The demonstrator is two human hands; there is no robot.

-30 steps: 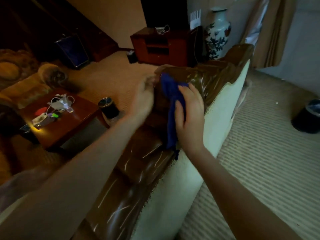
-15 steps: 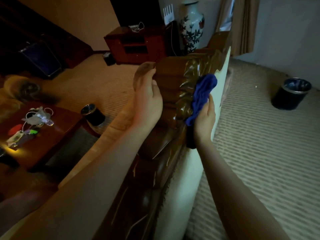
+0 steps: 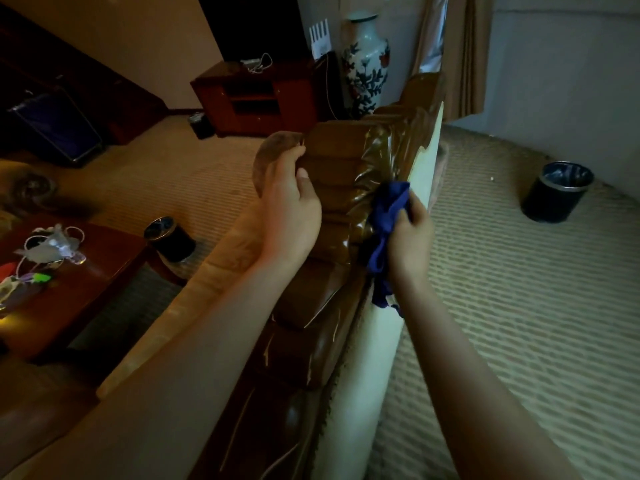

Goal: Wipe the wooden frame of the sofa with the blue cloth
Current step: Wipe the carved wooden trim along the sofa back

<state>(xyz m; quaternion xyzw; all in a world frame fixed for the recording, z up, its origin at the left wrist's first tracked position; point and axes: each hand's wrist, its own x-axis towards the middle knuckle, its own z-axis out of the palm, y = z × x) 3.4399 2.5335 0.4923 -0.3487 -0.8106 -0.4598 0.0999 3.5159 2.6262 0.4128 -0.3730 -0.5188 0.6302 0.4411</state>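
1. Left of the sofa's wooden frame (image 3: 332, 188), a dark red tabletop (image 3: 97, 268) carries a loose clutter of small plastic items and cords, with a black cylindrical bin (image 3: 169, 239) on the carpet just beside it.

2. On the near face of the frame, the left hand (image 3: 292, 209) rests with fingers curled over a rounded carved knob, thumb laid against the stepped wood; its grip is closed lightly on the frame itself, apparently to steady the person while the other hand works.

3. The frame runs away from the camera as a crest of stacked, ridged blocks, glossy brown and streaked with pale highlights that suggest a slick lacquer or film.

4. Against the frame's right edge, where varnished wood meets the pale back panel (image 3: 360, 393), the right hand (image 3: 410, 237) holds the blue cloth (image 3: 388, 216); its grip is clenched around the bunched fabric, pressing the soft wad to the carving while a limp tail hangs below.

5. Farther right of the frame, a second black bin (image 3: 554, 192) stands well apart on ribbed beige carpet.
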